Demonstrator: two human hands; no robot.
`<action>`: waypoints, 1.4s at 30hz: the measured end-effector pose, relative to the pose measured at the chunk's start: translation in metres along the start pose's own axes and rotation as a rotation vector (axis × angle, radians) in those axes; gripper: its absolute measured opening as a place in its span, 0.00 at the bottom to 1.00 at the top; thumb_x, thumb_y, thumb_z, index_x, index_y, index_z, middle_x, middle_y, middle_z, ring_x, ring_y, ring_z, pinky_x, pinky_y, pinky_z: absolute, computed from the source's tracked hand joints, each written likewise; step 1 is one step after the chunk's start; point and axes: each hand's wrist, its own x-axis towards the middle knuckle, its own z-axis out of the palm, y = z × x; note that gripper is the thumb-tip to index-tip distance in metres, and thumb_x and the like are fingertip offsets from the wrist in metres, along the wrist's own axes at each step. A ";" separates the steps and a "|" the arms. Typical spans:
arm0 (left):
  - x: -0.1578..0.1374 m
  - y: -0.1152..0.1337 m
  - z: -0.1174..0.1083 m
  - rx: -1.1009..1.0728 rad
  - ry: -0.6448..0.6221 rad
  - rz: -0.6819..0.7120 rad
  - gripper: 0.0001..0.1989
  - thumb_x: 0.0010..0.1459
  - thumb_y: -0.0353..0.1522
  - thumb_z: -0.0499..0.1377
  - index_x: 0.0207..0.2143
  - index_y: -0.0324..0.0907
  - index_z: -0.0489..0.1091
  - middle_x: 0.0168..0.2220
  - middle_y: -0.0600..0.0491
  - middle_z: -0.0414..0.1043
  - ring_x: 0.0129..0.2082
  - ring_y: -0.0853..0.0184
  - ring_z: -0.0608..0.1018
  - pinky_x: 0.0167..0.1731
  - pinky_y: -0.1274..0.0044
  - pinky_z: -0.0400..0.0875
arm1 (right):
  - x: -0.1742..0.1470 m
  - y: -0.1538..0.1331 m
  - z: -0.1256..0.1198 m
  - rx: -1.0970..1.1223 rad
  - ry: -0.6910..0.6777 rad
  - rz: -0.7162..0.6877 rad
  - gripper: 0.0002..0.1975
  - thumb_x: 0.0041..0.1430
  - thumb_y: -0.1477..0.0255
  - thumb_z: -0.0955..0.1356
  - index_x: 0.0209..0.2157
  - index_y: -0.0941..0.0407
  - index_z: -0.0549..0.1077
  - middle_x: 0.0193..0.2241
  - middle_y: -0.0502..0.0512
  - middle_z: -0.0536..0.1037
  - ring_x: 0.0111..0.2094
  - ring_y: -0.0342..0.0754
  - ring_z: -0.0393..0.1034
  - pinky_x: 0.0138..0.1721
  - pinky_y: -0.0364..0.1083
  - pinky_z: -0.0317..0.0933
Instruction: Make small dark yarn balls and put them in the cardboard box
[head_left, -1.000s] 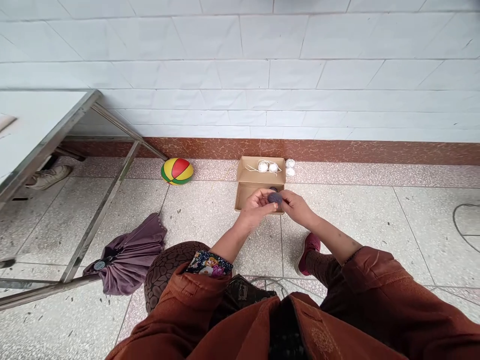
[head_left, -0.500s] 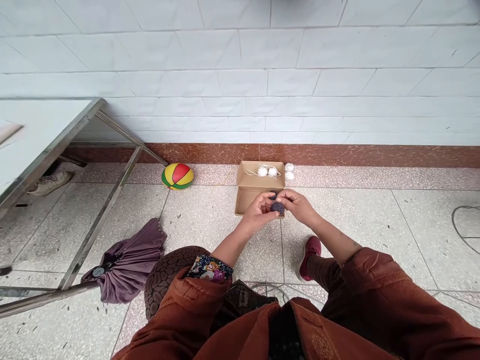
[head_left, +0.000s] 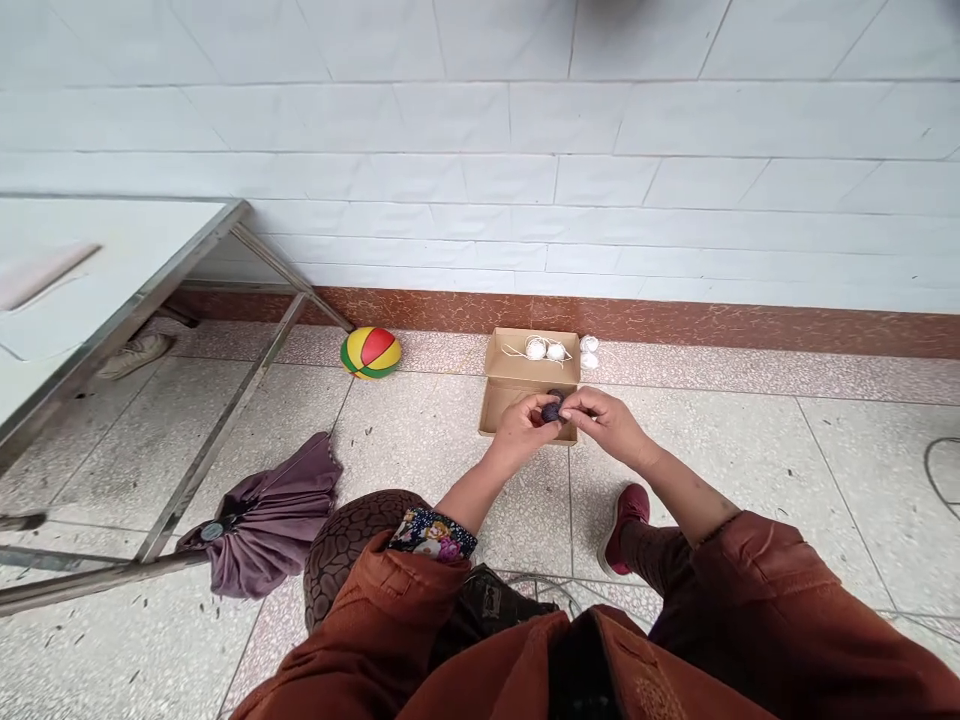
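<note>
My left hand (head_left: 519, 432) is closed round a small dark purple ball of yarn (head_left: 552, 411), fingers curled on its far side and thumb on the near side. From the right, my right hand (head_left: 611, 425) pinches at the ball's edge; a strand between those fingertips is too small to make out. Both hands are over the front half of an open cardboard box (head_left: 493, 402) on the floor. Another dark bit shows just behind the ball, partly hidden by my fingers. Two white balls of yarn (head_left: 545, 349) with loose strands lie in the box's back half.
Two more white balls (head_left: 589, 352) sit right of the box, by the wall. A colourful ball (head_left: 371, 352) rests left of it. A folded purple umbrella (head_left: 281, 525) lies near a metal-framed table (head_left: 180, 250). A cable (head_left: 934, 470) curves across the floor at right.
The whole view has shifted slightly, so the scene sits further right. My right fingertips have come closer against the dark ball, which my left hand has turned and now covers more.
</note>
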 end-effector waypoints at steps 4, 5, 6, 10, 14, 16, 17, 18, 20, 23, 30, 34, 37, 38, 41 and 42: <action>-0.006 0.004 0.000 -0.191 -0.157 -0.047 0.33 0.47 0.32 0.70 0.57 0.43 0.69 0.38 0.53 0.74 0.32 0.71 0.74 0.37 0.75 0.69 | 0.008 0.014 0.004 0.046 0.082 0.059 0.10 0.65 0.63 0.67 0.33 0.53 0.75 0.31 0.53 0.76 0.36 0.49 0.70 0.42 0.48 0.64; -0.007 0.005 0.000 -0.232 -0.171 -0.059 0.34 0.47 0.32 0.71 0.58 0.44 0.68 0.38 0.53 0.74 0.33 0.71 0.74 0.39 0.74 0.70 | 0.009 0.018 0.006 0.067 0.083 0.086 0.10 0.65 0.63 0.66 0.33 0.53 0.74 0.31 0.52 0.76 0.35 0.49 0.70 0.41 0.48 0.64; -0.007 0.005 0.000 -0.267 -0.181 -0.073 0.34 0.47 0.33 0.71 0.58 0.44 0.69 0.38 0.53 0.74 0.34 0.70 0.75 0.39 0.74 0.71 | 0.009 0.022 0.009 0.083 0.075 0.118 0.10 0.65 0.63 0.66 0.32 0.53 0.73 0.30 0.52 0.76 0.34 0.48 0.69 0.39 0.47 0.63; -0.008 0.007 0.000 -0.338 -0.180 -0.137 0.28 0.47 0.35 0.71 0.52 0.42 0.74 0.39 0.52 0.75 0.35 0.70 0.76 0.40 0.73 0.73 | 0.003 0.029 0.018 0.018 -0.011 0.216 0.09 0.64 0.66 0.64 0.31 0.54 0.70 0.27 0.49 0.73 0.30 0.47 0.67 0.34 0.45 0.61; -0.003 0.005 -0.002 -0.297 -0.024 -0.101 0.22 0.46 0.34 0.70 0.45 0.39 0.76 0.38 0.51 0.76 0.36 0.69 0.76 0.40 0.74 0.72 | -0.005 0.021 0.018 -0.084 -0.103 0.165 0.11 0.67 0.65 0.63 0.32 0.54 0.70 0.27 0.50 0.73 0.30 0.47 0.67 0.34 0.45 0.60; -0.001 0.003 -0.004 -0.195 0.064 -0.054 0.19 0.46 0.33 0.70 0.42 0.39 0.76 0.37 0.52 0.76 0.34 0.70 0.74 0.39 0.76 0.70 | -0.008 0.012 0.015 -0.082 -0.158 0.101 0.11 0.69 0.65 0.62 0.35 0.54 0.71 0.29 0.50 0.74 0.31 0.47 0.68 0.35 0.46 0.61; 0.000 0.002 -0.005 -0.127 0.090 -0.032 0.18 0.46 0.33 0.70 0.42 0.39 0.77 0.37 0.52 0.76 0.33 0.71 0.73 0.37 0.77 0.68 | -0.008 0.007 0.013 -0.074 -0.171 0.064 0.10 0.69 0.65 0.63 0.35 0.53 0.72 0.31 0.51 0.75 0.32 0.47 0.68 0.36 0.46 0.62; 0.000 0.002 -0.005 -0.061 0.102 -0.012 0.18 0.46 0.33 0.69 0.41 0.39 0.77 0.37 0.52 0.76 0.31 0.72 0.71 0.36 0.77 0.67 | -0.009 0.002 0.011 -0.064 -0.171 0.026 0.10 0.69 0.65 0.63 0.36 0.53 0.72 0.31 0.51 0.75 0.32 0.47 0.68 0.37 0.46 0.62; 0.000 0.001 -0.006 0.020 0.087 0.021 0.18 0.46 0.33 0.70 0.42 0.40 0.78 0.39 0.52 0.75 0.31 0.72 0.70 0.35 0.77 0.65 | -0.007 -0.006 0.006 -0.048 -0.131 -0.035 0.09 0.68 0.66 0.65 0.35 0.53 0.73 0.32 0.52 0.74 0.33 0.47 0.69 0.38 0.46 0.63; -0.002 0.001 -0.004 -0.010 -0.028 0.008 0.21 0.47 0.35 0.70 0.45 0.39 0.77 0.40 0.51 0.75 0.32 0.71 0.71 0.35 0.76 0.65 | -0.002 -0.010 0.000 -0.040 -0.031 -0.070 0.08 0.67 0.66 0.67 0.34 0.53 0.74 0.31 0.52 0.74 0.34 0.48 0.69 0.39 0.47 0.63; -0.011 0.008 -0.004 -0.263 -0.227 -0.057 0.39 0.47 0.33 0.72 0.62 0.45 0.64 0.37 0.54 0.74 0.35 0.69 0.75 0.38 0.74 0.69 | 0.010 0.005 0.003 0.050 0.047 0.012 0.10 0.65 0.63 0.68 0.32 0.52 0.76 0.30 0.52 0.75 0.34 0.48 0.69 0.40 0.49 0.63; -0.015 0.014 -0.006 -0.341 -0.262 -0.106 0.39 0.50 0.33 0.71 0.64 0.48 0.63 0.39 0.53 0.74 0.35 0.70 0.76 0.38 0.75 0.70 | 0.012 0.016 0.011 0.153 0.055 0.161 0.11 0.62 0.61 0.68 0.31 0.53 0.74 0.29 0.50 0.75 0.32 0.47 0.68 0.39 0.48 0.62; -0.015 0.014 -0.005 -0.393 -0.273 -0.130 0.32 0.50 0.35 0.71 0.58 0.46 0.71 0.43 0.51 0.75 0.34 0.71 0.77 0.39 0.74 0.71 | 0.010 0.020 0.014 0.146 0.035 0.217 0.11 0.62 0.62 0.66 0.31 0.53 0.72 0.28 0.50 0.75 0.32 0.47 0.67 0.37 0.47 0.62; -0.014 0.014 -0.004 -0.416 -0.264 -0.145 0.29 0.50 0.35 0.71 0.55 0.45 0.73 0.44 0.51 0.75 0.34 0.72 0.77 0.40 0.74 0.72 | 0.009 0.020 0.015 0.125 0.023 0.221 0.10 0.62 0.63 0.66 0.31 0.53 0.72 0.29 0.50 0.75 0.32 0.47 0.67 0.36 0.46 0.62; -0.013 0.013 -0.003 -0.495 -0.201 -0.186 0.25 0.48 0.35 0.72 0.49 0.42 0.75 0.44 0.50 0.76 0.34 0.71 0.79 0.41 0.73 0.73 | 0.005 0.017 0.017 0.033 -0.011 0.207 0.08 0.63 0.66 0.64 0.33 0.54 0.72 0.30 0.51 0.75 0.33 0.48 0.68 0.36 0.46 0.62; -0.013 0.013 -0.003 -0.510 -0.170 -0.192 0.24 0.47 0.35 0.72 0.47 0.41 0.75 0.44 0.50 0.76 0.34 0.71 0.79 0.41 0.74 0.73 | 0.003 0.015 0.017 -0.002 -0.019 0.196 0.08 0.64 0.66 0.64 0.33 0.54 0.72 0.30 0.51 0.75 0.33 0.48 0.68 0.37 0.47 0.62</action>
